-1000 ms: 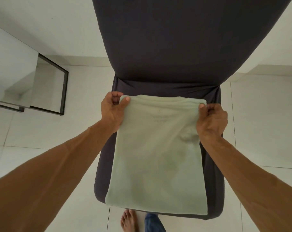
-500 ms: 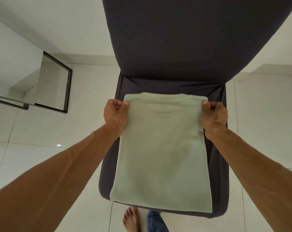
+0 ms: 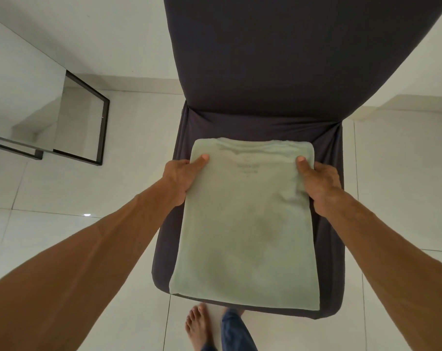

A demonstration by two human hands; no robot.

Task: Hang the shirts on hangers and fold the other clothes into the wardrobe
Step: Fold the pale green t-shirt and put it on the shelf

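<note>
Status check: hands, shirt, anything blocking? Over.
Hands: left hand and right hand each pinch a side of the folded green shirt near the collar, thumbs on top. Shirt flat on dark chair seat. Nothing lying on it.

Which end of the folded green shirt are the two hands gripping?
The collar end of the green shirt, by the chair back. The left hand and right hand pinch its corners, thumbs on top; the near end lies free.
</note>
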